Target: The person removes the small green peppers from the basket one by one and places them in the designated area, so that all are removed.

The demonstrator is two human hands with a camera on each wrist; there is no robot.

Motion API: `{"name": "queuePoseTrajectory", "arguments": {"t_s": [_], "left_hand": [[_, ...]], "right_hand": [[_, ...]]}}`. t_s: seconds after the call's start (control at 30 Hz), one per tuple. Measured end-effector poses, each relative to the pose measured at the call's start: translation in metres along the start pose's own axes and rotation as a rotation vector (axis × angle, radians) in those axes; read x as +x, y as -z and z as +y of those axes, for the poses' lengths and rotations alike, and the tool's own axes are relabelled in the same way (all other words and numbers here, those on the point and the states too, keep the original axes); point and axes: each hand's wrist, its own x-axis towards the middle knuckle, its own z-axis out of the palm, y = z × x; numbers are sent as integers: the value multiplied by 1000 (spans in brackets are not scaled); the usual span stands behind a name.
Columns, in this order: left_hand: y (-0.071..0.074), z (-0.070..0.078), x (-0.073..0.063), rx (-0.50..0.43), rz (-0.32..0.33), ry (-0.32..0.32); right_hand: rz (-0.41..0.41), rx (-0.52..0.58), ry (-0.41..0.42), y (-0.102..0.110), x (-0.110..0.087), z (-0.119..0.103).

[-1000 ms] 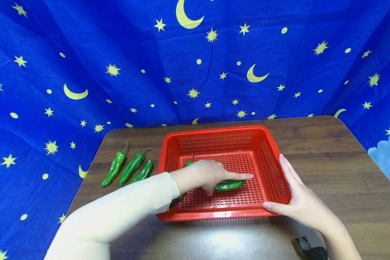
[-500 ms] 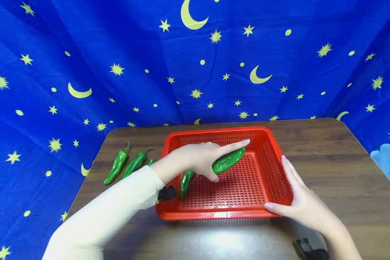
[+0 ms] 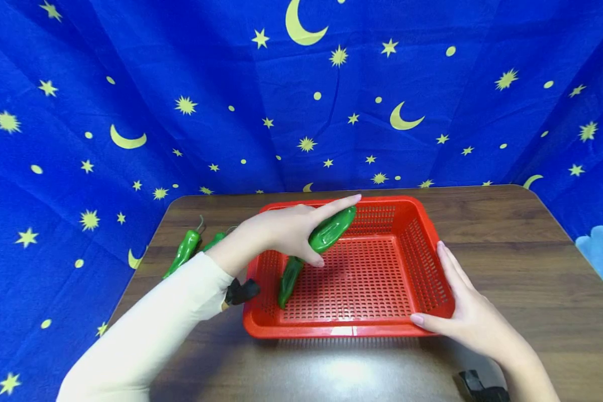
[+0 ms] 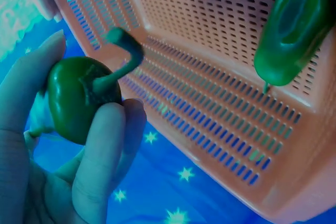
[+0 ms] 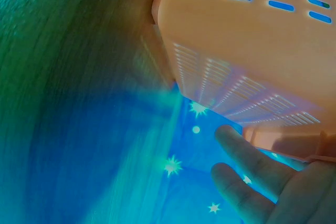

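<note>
Between thumb and fingers, my left hand [image 3: 287, 230] holds a green pepper [image 3: 334, 228] above the left half of a red plastic basket [image 3: 382, 329]. The curved stem of this held pepper [image 4: 79, 103] shows in the left wrist view. Below, a second green pepper [image 3: 290, 282] lies on the basket floor by the left wall, its upper part hidden by the left hand. My right hand [image 3: 466, 312] rests at the basket's front right corner, thumb on the front rim and straight fingers along the right side. In the right wrist view, fingers [image 5: 252, 156] extend beside the basket's outer wall.
Left of the basket, green peppers lie on the wooden table [image 3: 522, 245]: one at the far left [image 3: 185, 250] and another [image 3: 215, 241] partly behind the left sleeve [image 3: 156, 318]. A blue cloth [image 3: 231, 72] with moons and stars hangs behind the table.
My left hand has lifted the pepper from the basket floor and moved up and to the left with it. The lower pepper shows more. The right hand stays at the corner.
</note>
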Motion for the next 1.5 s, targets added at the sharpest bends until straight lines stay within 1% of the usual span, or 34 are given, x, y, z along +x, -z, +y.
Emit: {"name": "queuePoseTrajectory", "arguments": {"t_s": [0.23,0.37,0.43,0.47,0.57,0.67,0.73,0.8,0.87,0.9,0.97,1.03,1.13,1.23,1.3,1.37,1.5], "left_hand": [[7,-17,-15,-162,23,-32],[10,-24,-24,-190,45,-57],[13,-27,-30,-201,63,-52],[14,-28,-33,-205,74,-36],[17,-35,-45,-223,124,10],[18,-47,-60,-296,187,31],[17,-57,-71,-373,232,25],[15,-68,-83,-473,266,17],[12,-77,-94,-527,309,25],[11,-81,-99,-556,321,36],[8,-89,-108,-581,337,66],[4,-95,-115,-588,348,96],[-7,-106,-125,-609,343,129],[-21,-116,-135,-664,341,152],[-32,-122,-140,-679,336,170],[-43,-125,-144,-689,320,202],[-65,-128,-152,-661,290,273]], "right_hand": [[-1,17,-5,1,1,1],[3,20,-5,1,0,1],[5,21,-2,0,0,1],[6,19,0,0,0,1],[12,16,9,-1,-1,2],[14,13,17,-1,-1,3],[12,15,16,0,-1,3],[10,16,14,0,-1,2],[9,14,8,1,-1,2],[9,12,3,2,-1,2],[8,10,-4,2,-2,1],[7,10,-9,3,-2,1],[8,13,-3,3,-2,1],[5,10,0,2,-2,0],[-2,8,-6,2,-1,-1],[-5,13,-6,2,0,-2],[-5,20,5,1,0,-3]]}}
